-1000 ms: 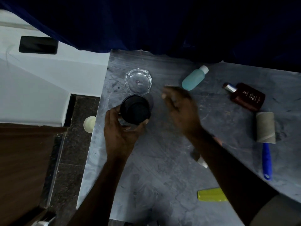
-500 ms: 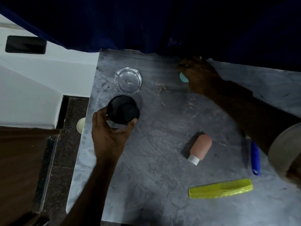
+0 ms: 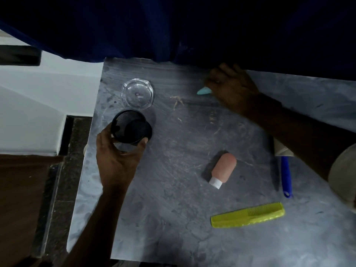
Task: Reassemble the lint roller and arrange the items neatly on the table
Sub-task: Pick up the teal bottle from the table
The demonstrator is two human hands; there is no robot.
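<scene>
Left hand: gripping a black mesh cup near the table edge — just below a glass ashtray.
Right hand: closing over a teal bottle at the far edge.
Lint roller: lying at right — partly hidden under the right arm.

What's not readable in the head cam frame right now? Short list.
- Teal bottle: head view, mostly covered by the right hand; its grip can't be judged.
- Lint roller: the right forearm hides most of the roll; only the blue handle is clear.
- Black mesh cup in the left hand: inside too dark to read.
- Glass ashtray: small label too small.
</scene>
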